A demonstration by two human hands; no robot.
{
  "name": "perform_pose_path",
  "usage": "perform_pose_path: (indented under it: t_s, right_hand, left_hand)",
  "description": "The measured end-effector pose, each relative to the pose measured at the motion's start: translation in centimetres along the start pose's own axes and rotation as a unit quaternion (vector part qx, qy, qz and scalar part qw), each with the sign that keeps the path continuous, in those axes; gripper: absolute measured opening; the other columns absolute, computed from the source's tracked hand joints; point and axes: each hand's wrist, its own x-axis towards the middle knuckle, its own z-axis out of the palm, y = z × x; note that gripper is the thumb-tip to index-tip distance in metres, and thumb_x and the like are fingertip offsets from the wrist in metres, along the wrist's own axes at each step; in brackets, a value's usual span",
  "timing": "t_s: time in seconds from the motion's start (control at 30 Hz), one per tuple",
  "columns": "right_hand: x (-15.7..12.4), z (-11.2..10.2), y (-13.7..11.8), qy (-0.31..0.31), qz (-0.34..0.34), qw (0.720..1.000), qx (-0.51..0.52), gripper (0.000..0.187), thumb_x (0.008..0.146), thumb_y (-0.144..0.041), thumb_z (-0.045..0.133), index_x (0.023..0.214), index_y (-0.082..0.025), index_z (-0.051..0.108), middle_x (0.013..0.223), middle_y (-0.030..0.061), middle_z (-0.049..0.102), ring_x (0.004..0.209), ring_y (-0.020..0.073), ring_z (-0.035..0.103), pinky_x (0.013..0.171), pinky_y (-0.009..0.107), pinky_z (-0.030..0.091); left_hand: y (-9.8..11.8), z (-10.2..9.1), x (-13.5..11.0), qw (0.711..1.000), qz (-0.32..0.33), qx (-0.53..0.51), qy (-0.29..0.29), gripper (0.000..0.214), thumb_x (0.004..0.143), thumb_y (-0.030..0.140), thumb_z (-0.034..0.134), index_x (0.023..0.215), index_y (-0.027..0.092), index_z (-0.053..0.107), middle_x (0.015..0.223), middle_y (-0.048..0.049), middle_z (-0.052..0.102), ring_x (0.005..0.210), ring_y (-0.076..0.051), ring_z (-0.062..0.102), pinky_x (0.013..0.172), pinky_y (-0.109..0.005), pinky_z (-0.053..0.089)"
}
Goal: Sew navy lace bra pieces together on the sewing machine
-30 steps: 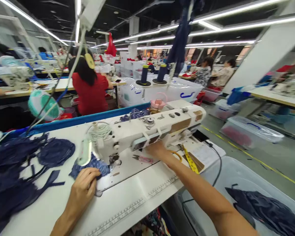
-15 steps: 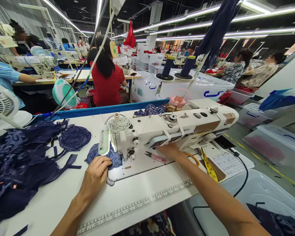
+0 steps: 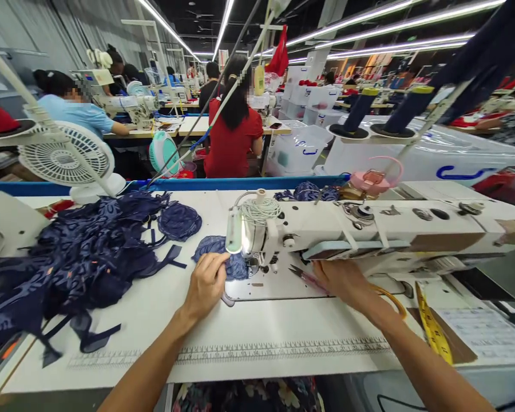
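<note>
Grip of the left hand (image 3: 206, 284) is bent, touching the blue cloth (image 3: 208, 247) at its one o'clock, beside the sewing machine (image 3: 326, 225); I can't tell if it pinches. The right hand (image 3: 342, 280) bends near the scissors (image 3: 311, 280); I can't tell how open, or holding what. On the white bench (image 3: 257, 320), a dark heap (image 3: 94, 246) lies at nine o'clock, ruler marks (image 3: 278, 352) at six. Someone in red (image 3: 225, 146) sits at eleven.

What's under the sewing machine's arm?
Right hand, pink-handled scissors by it, blue fabric partly under the left end. What the sewing machine and that hand cover can't be seen.
</note>
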Motion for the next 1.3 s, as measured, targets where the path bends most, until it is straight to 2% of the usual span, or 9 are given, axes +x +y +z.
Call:
perform_pose_path:
  t_s: [0.1, 0.23, 0.33, 0.47, 0.57, 0.7, 0.77, 1.0, 1.3]
  right_hand:
    - [-1.6, 0.1, -4.5, -0.011, -0.057, 0.998, 0.029, 0.007, 0.090, -0.018, 0.050, 0.086, -0.019, 0.055, 0.080, 0.0066, 0.062, 0.068, 0.0163, 0.059, 0.056, 0.026, 0.041]
    - [-1.7, 1.1, -10.1, 0.019, -0.166, 0.985, 0.052, 0.013, 0.089, -0.012, 0.041, 0.083, -0.019, 0.049, 0.079, 0.0039, 0.056, 0.070, 0.0170, 0.055, 0.052, 0.026, 0.033]
    - [-0.8, 1.8, -11.7, 0.055, -0.224, 0.972, 0.050, 0.017, 0.090, -0.011, 0.038, 0.080, -0.018, 0.049, 0.075, 0.0036, 0.053, 0.067, 0.0169, 0.052, 0.049, 0.027, 0.028]
    - [-0.1, 2.3, -11.7, 0.068, -0.257, 0.962, 0.069, 0.020, 0.093, -0.013, 0.037, 0.078, -0.018, 0.050, 0.073, 0.0038, 0.053, 0.065, 0.0168, 0.050, 0.049, 0.027, 0.028]
    - [0.3, 2.6, -11.1, 0.037, -0.245, 0.962, 0.116, 0.021, 0.097, -0.017, 0.036, 0.084, -0.018, 0.054, 0.077, 0.0038, 0.057, 0.068, 0.0158, 0.053, 0.054, 0.026, 0.035]
    - [0.9, 3.2, -10.1, 0.039, -0.226, 0.967, 0.113, 0.024, 0.098, -0.015, 0.037, 0.108, -0.018, 0.059, 0.088, 0.0053, 0.062, 0.070, 0.0150, 0.055, 0.056, 0.026, 0.038]
    - [1.1, 3.6, -9.8, 0.043, -0.235, 0.967, 0.093, 0.029, 0.096, -0.012, 0.038, 0.113, -0.019, 0.060, 0.087, 0.0045, 0.062, 0.066, 0.0138, 0.053, 0.052, 0.025, 0.035]
    - [1.0, 4.2, -9.4, 0.076, -0.261, 0.955, 0.116, 0.028, 0.094, -0.011, 0.044, 0.114, -0.019, 0.062, 0.086, 0.0030, 0.064, 0.067, 0.0125, 0.054, 0.055, 0.025, 0.038]
    - [1.0, 4.5, -9.2, 0.079, -0.252, 0.956, 0.128, 0.030, 0.092, -0.010, 0.046, 0.114, -0.019, 0.064, 0.085, 0.0029, 0.067, 0.068, 0.0131, 0.058, 0.058, 0.026, 0.042]
  left_hand:
    - [2.0, 0.3, -0.3, 0.984, -0.136, -0.085, -0.076, 0.019, 0.091, 0.026, 0.050, 0.101, 0.018, 0.064, 0.076, -0.0011, 0.057, 0.066, -0.013, 0.053, 0.061, -0.025, 0.045]
    - [3.8, 1.3, -0.8, 0.887, -0.267, -0.265, -0.269, 0.027, 0.087, 0.043, 0.055, 0.084, 0.017, 0.062, 0.061, 0.0029, 0.052, 0.053, -0.011, 0.050, 0.045, -0.020, 0.038]
    - [3.8, 1.6, -1.0, 0.828, -0.330, -0.344, -0.294, 0.036, 0.083, 0.053, 0.058, 0.079, 0.017, 0.056, 0.058, 0.0027, 0.053, 0.049, -0.011, 0.051, 0.039, -0.019, 0.037]
    - [2.8, 1.0, -0.9, 0.805, -0.347, -0.373, -0.304, 0.040, 0.078, 0.055, 0.064, 0.078, 0.016, 0.056, 0.064, -0.0003, 0.057, 0.054, -0.012, 0.056, 0.039, -0.019, 0.039]
    - [2.3, 0.2, -0.5, 0.833, -0.329, -0.334, -0.294, 0.032, 0.083, 0.048, 0.060, 0.080, 0.016, 0.059, 0.061, 0.0016, 0.054, 0.052, -0.011, 0.053, 0.042, -0.020, 0.038]
    - [2.1, -0.2, 1.1, 0.958, -0.212, -0.117, -0.156, 0.022, 0.089, 0.030, 0.052, 0.073, 0.019, 0.063, 0.073, -0.0015, 0.061, 0.075, -0.017, 0.056, 0.070, -0.030, 0.045]
    - [2.1, 0.2, 1.8, 0.980, -0.156, -0.023, -0.122, 0.021, 0.088, 0.026, 0.053, 0.073, 0.021, 0.066, 0.081, -0.0027, 0.063, 0.087, -0.020, 0.055, 0.082, -0.035, 0.042]
    - [0.8, 3.2, 1.1, 0.979, -0.146, 0.053, -0.129, 0.016, 0.085, 0.022, 0.060, 0.072, 0.022, 0.069, 0.092, -0.0047, 0.062, 0.098, -0.024, 0.053, 0.089, -0.043, 0.034]
    - [0.3, 3.3, 1.0, 0.975, -0.154, 0.015, -0.157, 0.020, 0.085, 0.022, 0.057, 0.067, 0.021, 0.065, 0.083, -0.0031, 0.059, 0.090, -0.022, 0.052, 0.086, -0.039, 0.037]
